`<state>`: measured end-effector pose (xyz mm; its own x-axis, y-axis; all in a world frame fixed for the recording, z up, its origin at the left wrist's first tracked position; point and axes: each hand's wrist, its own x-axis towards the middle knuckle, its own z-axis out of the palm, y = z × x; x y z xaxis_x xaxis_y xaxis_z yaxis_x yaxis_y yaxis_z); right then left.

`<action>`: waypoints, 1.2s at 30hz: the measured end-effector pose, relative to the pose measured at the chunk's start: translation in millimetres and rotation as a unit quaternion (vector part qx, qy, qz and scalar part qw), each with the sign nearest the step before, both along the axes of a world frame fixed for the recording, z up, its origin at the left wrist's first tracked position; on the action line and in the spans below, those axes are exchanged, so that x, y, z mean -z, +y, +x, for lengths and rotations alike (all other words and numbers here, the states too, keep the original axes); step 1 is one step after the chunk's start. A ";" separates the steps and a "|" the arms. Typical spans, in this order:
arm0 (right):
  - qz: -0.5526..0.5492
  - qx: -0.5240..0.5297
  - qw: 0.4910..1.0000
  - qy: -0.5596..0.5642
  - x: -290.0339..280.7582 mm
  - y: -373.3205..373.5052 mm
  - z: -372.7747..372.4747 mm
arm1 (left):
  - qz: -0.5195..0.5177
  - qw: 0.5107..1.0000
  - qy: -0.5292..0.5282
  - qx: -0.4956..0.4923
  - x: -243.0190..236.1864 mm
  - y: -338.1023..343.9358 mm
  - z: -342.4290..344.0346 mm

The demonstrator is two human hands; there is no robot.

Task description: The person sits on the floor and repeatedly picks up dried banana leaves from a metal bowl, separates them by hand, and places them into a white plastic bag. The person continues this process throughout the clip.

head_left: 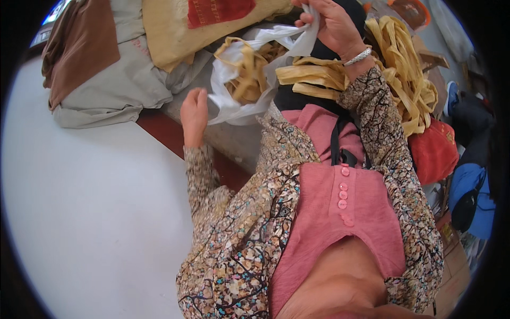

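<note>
A white plastic bag (pixel 226 101) with a bundle of tan-yellow strips (pixel 247 74) inside lies ahead of me, its mouth spread. My right hand (pixel 337 26) is closed around one gathered end of the bag, raised and pulled to the far right. On the bag's left side is my left hand (pixel 194 114), slightly blurred, its fingers curled together at the bag's edge. Flat folded tan-yellow strips (pixel 313 77) rest on my lap, under my right wrist. A larger heap of long strips (pixel 404 69) hangs to the right of that arm.
A white tabletop (pixel 79 202) fills the left. Grey cloth (pixel 114 87), brown cloth (pixel 82 45) and a yellow sack (pixel 164 37) with a red patch lie at the far left and back. A red cloth bundle (pixel 433 151) and blue items (pixel 473 196) are at the right.
</note>
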<state>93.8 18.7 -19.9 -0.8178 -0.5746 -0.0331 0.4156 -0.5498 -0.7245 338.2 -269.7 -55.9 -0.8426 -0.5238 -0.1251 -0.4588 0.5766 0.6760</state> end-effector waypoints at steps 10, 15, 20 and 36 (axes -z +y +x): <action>0.045 0.038 0.998 -0.013 7.4 -26.7 13.1 | 0.308 0.951 -0.002 0.035 61.8 -15.6 -147.4; 0.000 0.119 0.993 0.000 51.9 -13.5 -16.6 | -0.016 0.960 0.230 0.160 -1.2 79.9 -136.5; 0.074 0.145 0.987 -0.012 16.2 -31.5 3.0 | -0.366 0.849 0.132 0.358 56.7 115.6 -81.3; 0.231 0.051 0.955 0.180 19.0 -41.2 31.2 | -0.239 0.945 0.008 0.223 28.6 110.2 9.1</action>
<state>125.0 -22.5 -38.9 -0.8750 -0.4832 0.0303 0.0547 -0.1608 -0.9855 347.3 -159.5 -84.5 -0.9928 -0.1086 0.0511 -0.0889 0.9516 0.2941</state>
